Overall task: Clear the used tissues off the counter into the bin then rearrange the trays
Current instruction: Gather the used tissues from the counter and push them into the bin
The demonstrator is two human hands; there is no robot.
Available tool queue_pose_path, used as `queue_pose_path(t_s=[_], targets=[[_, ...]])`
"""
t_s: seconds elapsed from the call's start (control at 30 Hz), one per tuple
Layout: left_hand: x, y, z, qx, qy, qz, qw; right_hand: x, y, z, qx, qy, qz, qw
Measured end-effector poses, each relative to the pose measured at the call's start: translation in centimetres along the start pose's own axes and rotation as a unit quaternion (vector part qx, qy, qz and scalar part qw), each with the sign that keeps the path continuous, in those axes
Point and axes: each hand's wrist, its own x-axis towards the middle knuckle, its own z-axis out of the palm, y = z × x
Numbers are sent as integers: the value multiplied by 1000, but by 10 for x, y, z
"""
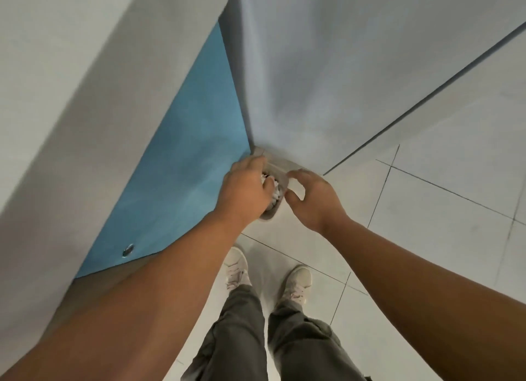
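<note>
In the head view, the camera looks steeply down at a small beige-grey bin (269,214) tucked into the corner where a blue panel (185,167) meets a grey wall (313,67). The bin stands on the tiled floor (427,209) with its mouth turned up towards the camera. Its long axis appears to run from the near rim away to the corner, where a pale flap of it rests just against the wall.

The left hand (244,187) is over the bin's mouth, knuckles up, with its fingers curled round a wad of white tissues (271,191). The wad is bunched, shows no clear long axis, and hangs inside the rim. The hand covers most of the opening.

The right hand (313,198) is just beside it at the bin's right edge. Its fingers curve over a pale part of the rim and the thumb is set apart below them. Whether it grips that edge or only rests on it cannot be told.

Below the forearms are two pale shoes (237,266) and grey trousers (242,323). A small round metal fitting (128,250) sits low on the blue panel.
</note>
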Motion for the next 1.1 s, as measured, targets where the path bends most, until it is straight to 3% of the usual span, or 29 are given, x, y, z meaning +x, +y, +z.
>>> queue_pose_path(t_s=[0.27, 0.53, 0.77, 1.1], targets=[[-73, 85, -143, -38, 140, 43, 988, -56, -103, -107, -8, 102, -121, 987], [-143, 99, -249, -13, 250, 92, 964, -97, -210, -148, 22, 122, -237, 964], [-205, 37, -325, 8, 328, 39, 944, -115, -309, -114, 17, 68, -320, 945], [-296, -132, -368, 22, 398, -124, 909, -120, -433, -17, -9, -22, -416, 909]])
